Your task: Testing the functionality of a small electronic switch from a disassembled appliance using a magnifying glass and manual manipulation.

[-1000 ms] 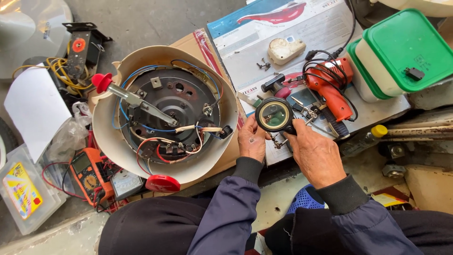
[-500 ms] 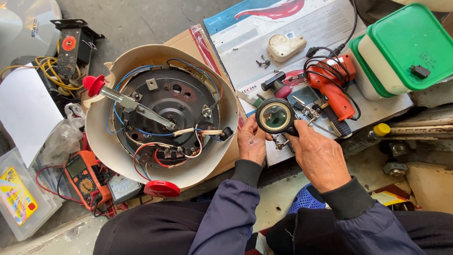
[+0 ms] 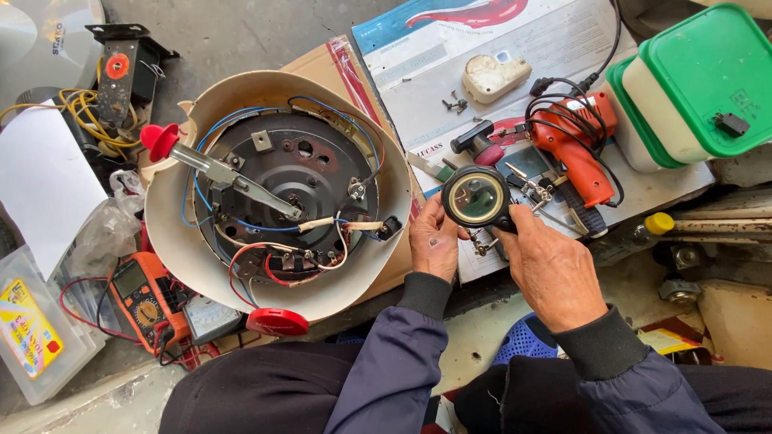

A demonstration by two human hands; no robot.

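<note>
A round black-rimmed magnifying lens [image 3: 476, 198] on a small metal clip stand is held up between both hands. My left hand [image 3: 435, 239] pinches its left rim. My right hand [image 3: 552, 269] grips the stand's right side, just under the lens. To the left lies an upturned cream cooker shell [image 3: 173, 233], its dark metal base plate [image 3: 277, 173] showing blue, red and white wires. A red-knobbed lever [image 3: 161, 141] sticks out at its upper left.
An orange hot glue gun [image 3: 575, 149] with a black cord lies behind the lens on printed paper. Green-lidded white tubs [image 3: 700, 76] stand at far right. An orange multimeter [image 3: 145, 301], a red cap [image 3: 277, 321] and a clear plastic box [image 3: 32, 337] sit at lower left.
Both hands stay on the lens stand with hardly any shift. The view has drifted slightly, so the cooker shell sits a little more to the left.
</note>
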